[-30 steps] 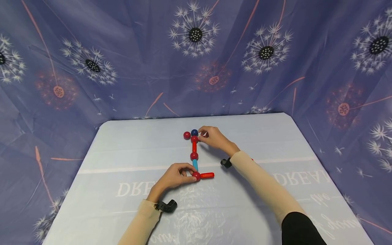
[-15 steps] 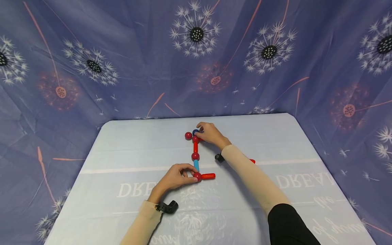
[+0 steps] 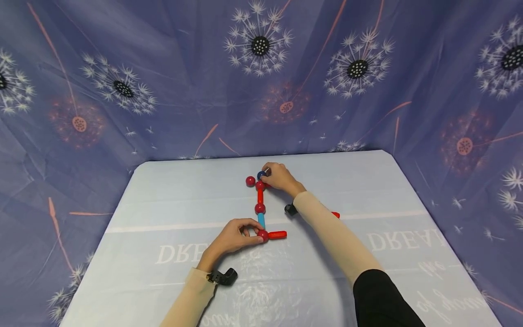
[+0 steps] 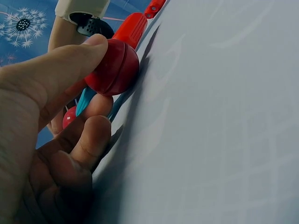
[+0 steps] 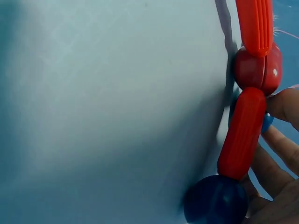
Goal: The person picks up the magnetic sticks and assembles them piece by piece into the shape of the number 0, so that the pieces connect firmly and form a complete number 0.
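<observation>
A chain of balls and sticks lies on the table. My left hand [image 3: 237, 235] pinches its near red ball [image 4: 114, 67] between thumb and fingers. From that ball a red stick [image 3: 278, 235] points right and a light blue stick [image 3: 261, 221] leads away to a middle red ball [image 3: 259, 208]. Another red stick [image 3: 260, 196] joins this to the far red ball [image 3: 259, 185]. There my right hand [image 3: 282, 176] pinches a blue ball [image 3: 261, 175]. In the right wrist view, a red stick [image 5: 242, 133] ends at a dark blue ball [image 5: 217, 200], hidden under the hand in the head view.
A separate red ball [image 3: 250, 181] sits just left of the chain's far end. One red piece [image 3: 335, 215] shows past my right forearm. The pale table [image 3: 184, 190] has its back edge against a patterned purple curtain [image 3: 180, 91].
My right hand has shifted left and away, from beside the far red ball to the blue ball, which it now pinches. My left hand keeps its grip on the near red ball.
</observation>
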### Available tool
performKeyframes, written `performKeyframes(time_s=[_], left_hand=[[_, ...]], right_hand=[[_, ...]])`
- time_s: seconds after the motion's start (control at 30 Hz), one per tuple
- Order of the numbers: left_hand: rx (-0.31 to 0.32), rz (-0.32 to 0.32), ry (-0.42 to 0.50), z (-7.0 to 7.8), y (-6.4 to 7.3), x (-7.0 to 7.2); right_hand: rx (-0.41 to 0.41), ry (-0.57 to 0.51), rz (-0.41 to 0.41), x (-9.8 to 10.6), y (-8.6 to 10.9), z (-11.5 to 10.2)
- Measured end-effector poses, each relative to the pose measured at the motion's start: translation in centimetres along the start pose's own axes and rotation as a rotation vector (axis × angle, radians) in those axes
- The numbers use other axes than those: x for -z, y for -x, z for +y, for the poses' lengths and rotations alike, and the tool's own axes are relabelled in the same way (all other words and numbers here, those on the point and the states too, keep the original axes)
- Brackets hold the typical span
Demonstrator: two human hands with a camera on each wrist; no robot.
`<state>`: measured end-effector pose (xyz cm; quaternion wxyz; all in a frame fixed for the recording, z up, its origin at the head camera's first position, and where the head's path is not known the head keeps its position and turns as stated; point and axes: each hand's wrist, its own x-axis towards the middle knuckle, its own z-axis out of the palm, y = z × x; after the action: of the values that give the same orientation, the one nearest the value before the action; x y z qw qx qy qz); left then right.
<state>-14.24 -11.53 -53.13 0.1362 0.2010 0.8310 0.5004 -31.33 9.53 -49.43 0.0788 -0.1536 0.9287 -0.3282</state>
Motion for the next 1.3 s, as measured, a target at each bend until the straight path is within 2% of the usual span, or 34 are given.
performKeyframes(time_s=[0.27,0.53,0.83,1.03,1.3], left_hand=[[0.004,0.005,-0.004,0.1,0.0,0.2],[0.031,0.067,0.003,0.2,-0.2,0.3],[0.008,0.126,-0.022,0.3,-0.9,-0.4],[0.019,0.147,-0.027,0.4,-1.2,-0.7],[0.036,0.170,0.007,0.3,-1.4,-0.9]], right_hand=[[0.023,-0.072,0.082,0.8,0.1,0.7],[0.043,-0.153,0.168,2.4,1.3,0.6],[0.063,-0.250,0.222,2.8,4.8,2.0],[0.061,-0.320,0.258,2.3,7.8,2.9],[0.070,-0.329,0.261,1.7,11.5,3.7]])
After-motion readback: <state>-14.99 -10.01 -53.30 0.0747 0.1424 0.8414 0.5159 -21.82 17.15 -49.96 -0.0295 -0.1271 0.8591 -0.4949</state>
